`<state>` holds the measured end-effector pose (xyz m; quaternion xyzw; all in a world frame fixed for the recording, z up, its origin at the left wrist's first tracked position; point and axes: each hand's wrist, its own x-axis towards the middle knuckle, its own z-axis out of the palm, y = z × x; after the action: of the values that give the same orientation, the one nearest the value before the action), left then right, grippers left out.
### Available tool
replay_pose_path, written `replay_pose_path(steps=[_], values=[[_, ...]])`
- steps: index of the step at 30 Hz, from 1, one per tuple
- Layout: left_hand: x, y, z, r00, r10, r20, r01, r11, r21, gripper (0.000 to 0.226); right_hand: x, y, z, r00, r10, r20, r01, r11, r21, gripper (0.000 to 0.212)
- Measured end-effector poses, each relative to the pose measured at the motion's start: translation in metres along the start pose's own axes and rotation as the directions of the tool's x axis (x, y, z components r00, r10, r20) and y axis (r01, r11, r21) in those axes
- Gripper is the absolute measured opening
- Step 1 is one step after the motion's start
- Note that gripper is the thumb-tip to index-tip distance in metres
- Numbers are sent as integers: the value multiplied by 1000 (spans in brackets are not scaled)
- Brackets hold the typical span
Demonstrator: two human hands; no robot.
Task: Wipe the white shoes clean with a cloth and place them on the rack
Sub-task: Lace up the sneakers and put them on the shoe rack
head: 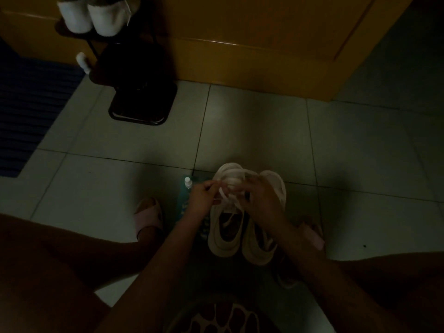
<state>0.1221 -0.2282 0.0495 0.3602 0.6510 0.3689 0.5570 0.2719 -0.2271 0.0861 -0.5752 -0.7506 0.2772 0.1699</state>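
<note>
Two white shoes stand side by side on the floor tiles in front of me, toes pointing away: the left shoe (224, 233) and the right shoe (260, 246). My left hand (204, 197) pinches a lace of the left shoe. My right hand (260, 199) holds the laces from the other side and covers the front of the right shoe. A dark shoe rack (141, 92) stands at the far left, with another pair of white shoes (93, 16) on its top level. No cloth can be made out in this dim light.
A teal packet with a small white-capped bottle (188, 182) lies just left of the shoes. My feet wear pink slippers (149, 216) on either side. A blue mat (28, 109) lies at far left. An orange door (264, 39) closes the back.
</note>
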Motion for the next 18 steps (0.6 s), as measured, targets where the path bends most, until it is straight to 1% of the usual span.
replay_pose_path(steps=[2,5,8,10,13,14,15,16,17,18], values=[[2,-1,0,1000,-23,-11,23,1000,-12,29,-15,8,13,990,-64,122,84,984,-160,25],[2,-1,0,1000,-20,-24,19,1000,-25,27,-27,18,23,985,-32,169,70,972,-224,37],[1,1,1,1000,5,-25,-5,999,-36,25,-28,19,32,991,-28,131,59,970,-237,42],[-1,3,1,1000,6,-19,-7,998,-54,26,-27,17,38,993,-24,118,52,970,-238,40],[-2,4,1,1000,24,-14,-25,997,-70,24,-25,22,47,993,-74,90,96,958,-271,31],[-2,5,1,1000,27,-2,-27,996,-80,24,-24,22,47,995,-84,61,96,966,-241,25],[-2,5,0,1000,25,12,-23,995,-93,24,-23,22,45,996,-83,19,85,982,-168,18],[-2,5,-1,999,20,27,-17,995,-100,24,-21,20,43,998,-66,-20,65,996,-56,10],[-2,5,-1,999,20,45,-16,995,-103,23,-19,18,40,998,-31,-60,37,995,97,7],[-1,4,-1,998,26,63,-20,996,-89,23,-17,16,35,995,48,-92,-23,967,254,8]])
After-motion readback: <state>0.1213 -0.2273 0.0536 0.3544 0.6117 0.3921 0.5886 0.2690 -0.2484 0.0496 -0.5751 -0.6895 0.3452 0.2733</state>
